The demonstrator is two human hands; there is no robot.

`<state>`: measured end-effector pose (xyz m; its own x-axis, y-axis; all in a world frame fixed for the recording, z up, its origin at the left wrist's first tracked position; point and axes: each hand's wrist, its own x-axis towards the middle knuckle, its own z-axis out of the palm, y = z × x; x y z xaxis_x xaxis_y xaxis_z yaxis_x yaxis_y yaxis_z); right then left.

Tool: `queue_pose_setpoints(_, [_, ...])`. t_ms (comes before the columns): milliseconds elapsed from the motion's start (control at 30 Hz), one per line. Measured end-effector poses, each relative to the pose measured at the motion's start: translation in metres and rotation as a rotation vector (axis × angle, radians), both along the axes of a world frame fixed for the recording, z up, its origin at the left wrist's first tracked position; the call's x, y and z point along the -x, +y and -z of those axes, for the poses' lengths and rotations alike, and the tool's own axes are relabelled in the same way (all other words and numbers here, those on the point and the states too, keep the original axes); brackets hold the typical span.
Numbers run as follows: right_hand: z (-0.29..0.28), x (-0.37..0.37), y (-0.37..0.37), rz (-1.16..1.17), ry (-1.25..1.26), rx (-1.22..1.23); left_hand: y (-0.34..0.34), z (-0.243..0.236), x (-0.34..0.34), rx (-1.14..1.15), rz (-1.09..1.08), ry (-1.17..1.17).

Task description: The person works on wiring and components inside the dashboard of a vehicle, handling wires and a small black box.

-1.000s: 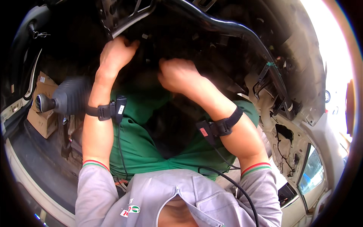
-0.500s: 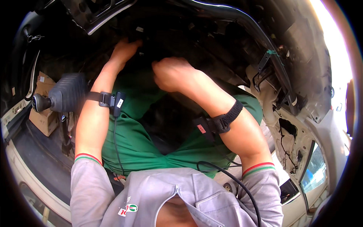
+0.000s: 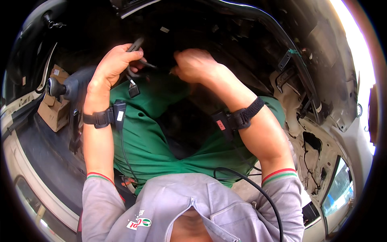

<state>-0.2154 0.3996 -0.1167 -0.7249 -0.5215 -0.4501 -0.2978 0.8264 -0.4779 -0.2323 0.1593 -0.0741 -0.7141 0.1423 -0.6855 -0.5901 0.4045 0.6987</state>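
My left hand [image 3: 117, 60] is closed round a black wiring harness [image 3: 136, 45], pinched between thumb and fingers above my green-trousered leg. From its lower end hangs a black plug connector [image 3: 134, 90] on short wires. My right hand [image 3: 195, 64] is curled closed a little to the right, with its back toward me. Its fingertips are mostly hidden in shadow, so I cannot make out what it holds. A gap separates the two hands.
Dark bodywork with a curved metal bar [image 3: 278, 32] arches over the far right. A gear lever [image 3: 55, 87] and a torn cardboard box [image 3: 56, 113] are at my left. A stripped door [image 3: 314, 157] stands at the right. A black cable [image 3: 258, 189] crosses my right side.
My left hand has come nearer out of the dark, and the harness with its hanging connector now shows. My right hand has shifted slightly right and farther away. The view has shifted slightly.
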Motion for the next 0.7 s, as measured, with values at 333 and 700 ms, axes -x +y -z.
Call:
queue_pose_setpoints(333, [0.0, -0.006, -0.017, -0.015, -0.158, 0.299, -0.027, 0.003, -0.015, -0.627, -0.412, -0.064])
queue_pose_setpoints(700, [-0.008, -0.008, -0.034, -0.264, -0.426, 0.421, -0.028, -0.001, -0.008, -0.843, -0.552, -0.109])
